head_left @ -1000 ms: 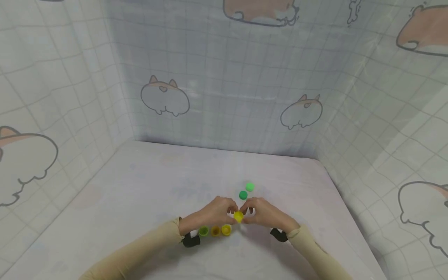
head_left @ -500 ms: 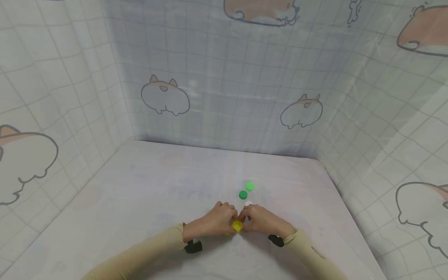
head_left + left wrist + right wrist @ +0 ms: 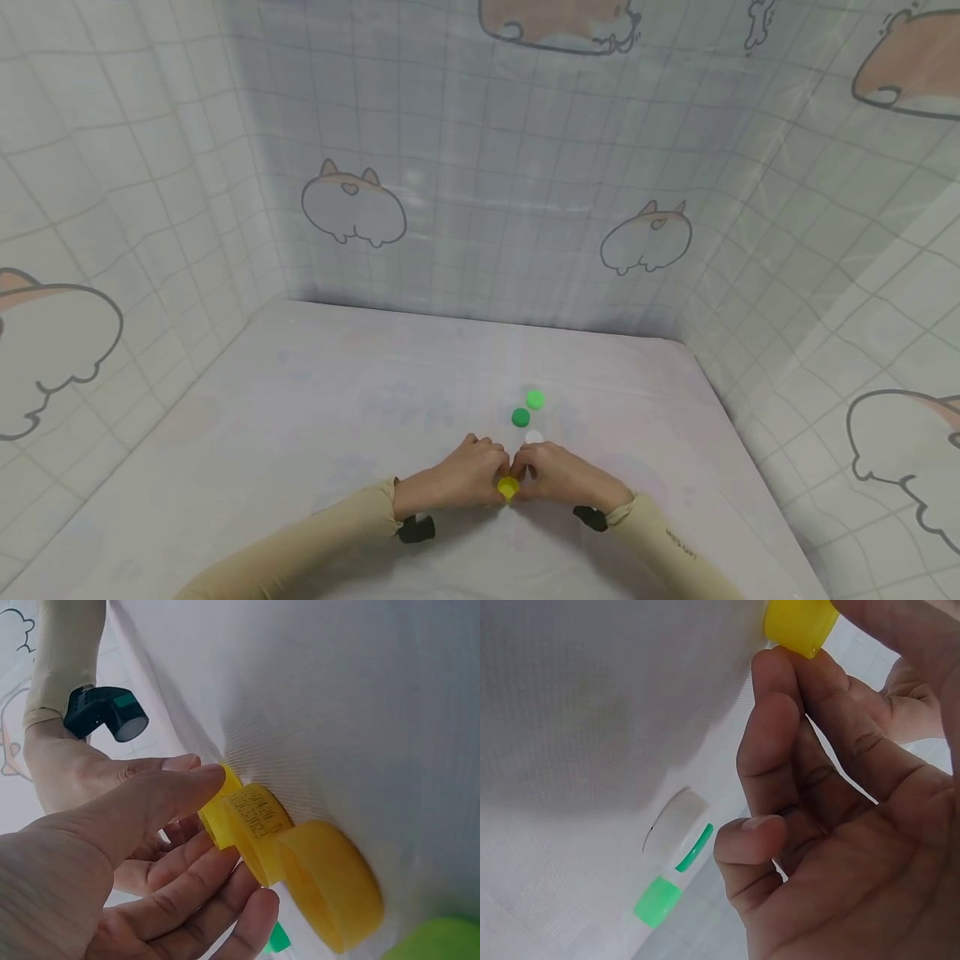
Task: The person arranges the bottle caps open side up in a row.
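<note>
A yellow bottle cap (image 3: 508, 487) sits between my two hands, low at the cloth. My left hand (image 3: 468, 473) pinches it from one side with thumb and fingers, and my right hand (image 3: 558, 475) pinches it from the other. The left wrist view shows this cap (image 3: 221, 806) in line with a printed yellow cap (image 3: 259, 821) and a darker yellow cap (image 3: 334, 889), very close together. Whether the first two touch I cannot tell. In the right wrist view, the right thumb and index finger are at the yellow cap (image 3: 801, 626).
Beyond the hands lie a white cap (image 3: 533, 437), a dark green cap (image 3: 521, 417) and a light green cap (image 3: 536, 400). A bright green cap (image 3: 442, 943) shows at the left wrist view's lower edge. Patterned curtains (image 3: 480, 167) enclose the cloth-covered table (image 3: 360, 375).
Both hands have moved nearer the body with the yellow cap, then almost stopped. The left hand now hides the row of caps. The white cap beyond the right hand has come into view.
</note>
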The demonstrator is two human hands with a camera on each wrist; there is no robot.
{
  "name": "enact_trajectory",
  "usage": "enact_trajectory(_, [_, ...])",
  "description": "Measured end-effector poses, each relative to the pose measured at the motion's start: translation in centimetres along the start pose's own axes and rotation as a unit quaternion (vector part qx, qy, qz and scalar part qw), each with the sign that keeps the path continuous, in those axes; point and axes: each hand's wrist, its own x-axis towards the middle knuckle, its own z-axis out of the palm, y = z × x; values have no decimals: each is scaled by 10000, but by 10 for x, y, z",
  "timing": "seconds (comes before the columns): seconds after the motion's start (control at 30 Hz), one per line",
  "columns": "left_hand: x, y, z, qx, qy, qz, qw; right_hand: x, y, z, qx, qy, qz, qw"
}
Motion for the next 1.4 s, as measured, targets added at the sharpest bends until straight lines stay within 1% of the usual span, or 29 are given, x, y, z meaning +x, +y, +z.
enact_trajectory(0.27, [-2, 1, -1, -145, -26, 80, 9999, -1, -1, 2, 45, -26, -40, 10000])
enact_trajectory(0.53, [-3, 2, 0, -115, -13, 102, 9999, -2, 0, 5, 78, -37, -100, 9999])
enact_trajectory(0.8, [-4, 2, -3, -195, -193, 26, 9996, -2, -1, 5, 22, 9, -271, 9996])
enact_trajectory(1.0, [-5, 0, -4, -564, -366, -39, 9977, -4, -2, 2, 109, 11, -372, 9992])
enact_trajectory(1.07, [-5, -1, -6, -661, -384, -54, 9971, -5, -2, 1, 13, 79, -400, 9992])
enact_trajectory(1.13, [-5, -2, -8, -701, -364, -53, 9969, -5, -1, -1, -89, 165, -386, 9991])
enact_trajectory(1.23, [-5, -5, -11, -733, -312, 47, 9968, -6, -1, -5, -185, 241, -272, 9992])
enact_trajectory(1.4, [-2, -7, -16, -879, -257, 114, 9957, -8, 1, -12, -181, 306, -102, 9993])
